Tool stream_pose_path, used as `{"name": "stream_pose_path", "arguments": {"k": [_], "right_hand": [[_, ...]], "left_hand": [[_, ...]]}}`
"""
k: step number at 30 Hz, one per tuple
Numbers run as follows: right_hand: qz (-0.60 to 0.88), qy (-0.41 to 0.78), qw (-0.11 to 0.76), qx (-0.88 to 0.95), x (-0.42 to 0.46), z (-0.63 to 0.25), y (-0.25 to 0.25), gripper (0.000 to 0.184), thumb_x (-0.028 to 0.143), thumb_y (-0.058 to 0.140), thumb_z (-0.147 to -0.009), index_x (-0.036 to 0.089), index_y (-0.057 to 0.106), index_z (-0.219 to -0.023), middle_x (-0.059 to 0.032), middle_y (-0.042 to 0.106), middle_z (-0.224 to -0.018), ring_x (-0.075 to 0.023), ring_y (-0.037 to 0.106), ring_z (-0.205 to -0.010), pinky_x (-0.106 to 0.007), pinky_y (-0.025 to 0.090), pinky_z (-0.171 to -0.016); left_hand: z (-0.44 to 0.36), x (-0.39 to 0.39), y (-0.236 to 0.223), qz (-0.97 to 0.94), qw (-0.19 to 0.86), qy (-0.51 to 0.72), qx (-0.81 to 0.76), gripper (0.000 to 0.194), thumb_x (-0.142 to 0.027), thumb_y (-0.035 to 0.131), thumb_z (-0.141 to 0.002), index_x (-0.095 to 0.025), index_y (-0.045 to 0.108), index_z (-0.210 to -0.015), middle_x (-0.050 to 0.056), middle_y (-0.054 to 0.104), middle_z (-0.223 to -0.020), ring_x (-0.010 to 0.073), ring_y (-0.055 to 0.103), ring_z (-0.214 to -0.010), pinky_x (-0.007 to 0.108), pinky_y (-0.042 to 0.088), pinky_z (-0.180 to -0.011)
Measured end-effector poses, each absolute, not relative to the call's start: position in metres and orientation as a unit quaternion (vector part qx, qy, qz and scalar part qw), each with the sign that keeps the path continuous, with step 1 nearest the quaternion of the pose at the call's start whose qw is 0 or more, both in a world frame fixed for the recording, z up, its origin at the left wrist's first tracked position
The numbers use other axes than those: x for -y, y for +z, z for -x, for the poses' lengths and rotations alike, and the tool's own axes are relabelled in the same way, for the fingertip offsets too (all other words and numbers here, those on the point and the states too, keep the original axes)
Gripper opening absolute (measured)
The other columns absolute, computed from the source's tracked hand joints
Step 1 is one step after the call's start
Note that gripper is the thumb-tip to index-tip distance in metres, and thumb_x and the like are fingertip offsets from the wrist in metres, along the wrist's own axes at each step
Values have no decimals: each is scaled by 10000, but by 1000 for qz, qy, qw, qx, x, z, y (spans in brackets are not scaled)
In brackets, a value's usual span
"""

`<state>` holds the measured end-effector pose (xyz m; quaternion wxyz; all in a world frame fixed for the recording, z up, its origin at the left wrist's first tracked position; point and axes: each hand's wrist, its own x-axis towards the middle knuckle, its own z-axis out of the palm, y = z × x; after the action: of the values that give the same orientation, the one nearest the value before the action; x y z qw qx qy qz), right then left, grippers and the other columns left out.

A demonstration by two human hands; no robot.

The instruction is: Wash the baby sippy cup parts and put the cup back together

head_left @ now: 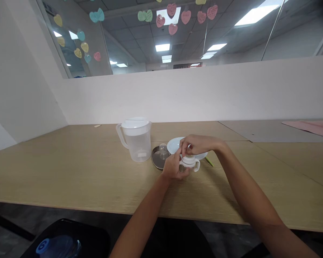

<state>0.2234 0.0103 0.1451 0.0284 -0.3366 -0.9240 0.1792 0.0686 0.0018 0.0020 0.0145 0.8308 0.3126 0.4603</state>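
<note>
A small clear teapot (189, 163) with a white top and a white side handle stands at the middle of the table. My left hand (174, 166) is wrapped round its left side, thumb raised toward the top. Just above the white top, my right hand (195, 144) has its fingers pinched together close to the left thumb. What those fingers hold, if anything, is hidden. Behind the hands lies a white plate (173, 145), partly covered by them. A round dark metal tray (157, 159) sits left of the teapot, with a small clear cup (163, 150) on it.
A translucent pitcher (137, 143) with a white lid stands left of the tray. A green stick-like thing (209, 162) lies right of the plate. Far off are a small flat pale piece (97, 125) and a pink sheet (312, 127). Below the table's front edge is a black chair (70, 229) with a bottle (59, 247).
</note>
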Motion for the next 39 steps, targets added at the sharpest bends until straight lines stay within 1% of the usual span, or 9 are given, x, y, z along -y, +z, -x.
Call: {"name": "stream_pose_path", "arguments": {"k": [5, 8, 14, 19, 25, 29, 33, 35, 39], "right_hand": [[304, 215, 36, 927, -13, -226, 146, 284, 112, 475, -654, 177, 723, -776, -28, 700, -910, -167, 612, -831, -225, 445, -735], [277, 256, 40, 925, -15, -229, 145, 291, 83, 486, -631, 162, 713, -795, -33, 698, -899, -170, 616, -861, -227, 451, -747], [242, 344, 31, 907, -22, -232, 140, 371, 39, 441, -586, 148, 712, -815, -42, 698, -848, -155, 633, -813, -232, 468, -724], [285, 362, 46, 886, -22, -229, 137, 445, 27, 423, -545, 158, 701, -866, -31, 709, -839, -159, 650, -807, -215, 468, -668], [326, 342, 96, 876, -13, -226, 133, 474, 16, 418, -537, 200, 699, -872, -7, 714, -878, -165, 656, -835, -197, 454, -640], [368, 275, 168, 872, -2, -229, 128, 437, 48, 477, -597, 220, 689, -938, -5, 710, -839, -163, 649, -768, -206, 436, -604], [472, 115, 302, 820, 4, -225, 100, 279, 228, 625, -663, 213, 676, -936, -39, 693, -867, -165, 618, -688, -229, 404, -573], [494, 48, 348, 796, 4, -218, 77, 151, 274, 570, -744, 205, 677, -825, -26, 674, -712, -161, 598, -645, -237, 383, -573], [492, -44, 446, 746, 0, -209, 40, 240, 319, 458, -854, 200, 659, -801, -37, 681, -736, -154, 594, -637, -251, 383, -596]], "left_hand": [[-72, 1, 3, -817, 38, 461, -345, 751, -479, 596, -692, -164, 303, -1307, 77, 658, -887, 249, 644, -790, 378, 526, -694], [-74, 2, 3, -809, 52, 484, -330, 721, -460, 628, -670, -200, 333, -1275, 80, 656, -980, 251, 645, -848, 375, 530, -710], [-71, 5, 3, -810, 28, 501, -305, 542, -403, 630, -680, -181, 447, -1139, 103, 648, -1007, 244, 638, -878, 368, 522, -759], [-69, 4, -1, -805, 0, 508, -305, 630, -416, 609, -692, -155, 377, -1217, 127, 624, -1040, 237, 632, -910, 349, 524, -760], [-70, 1, -5, -798, 39, 497, -340, 807, -438, 633, -661, -145, 248, -1307, 119, 647, -960, 245, 654, -808, 349, 534, -671], [-72, 4, -4, -795, 77, 503, -331, 864, -377, 638, -674, -153, 154, -1354, 96, 640, -970, 220, 639, -847, 341, 533, -722], [-74, 4, -3, -795, 101, 506, -318, 853, -354, 644, -680, -141, 171, -1357, 89, 628, -965, 196, 627, -840, 329, 529, -753], [-74, 3, -3, -797, 109, 503, -316, 828, -348, 644, -683, -151, 195, -1350, 102, 620, -1011, 201, 623, -873, 335, 525, -775], [-74, 0, -4, -801, 116, 497, -312, 778, -337, 641, -680, -159, 243, -1325, 105, 615, -1021, 208, 623, -872, 347, 521, -784]]}}
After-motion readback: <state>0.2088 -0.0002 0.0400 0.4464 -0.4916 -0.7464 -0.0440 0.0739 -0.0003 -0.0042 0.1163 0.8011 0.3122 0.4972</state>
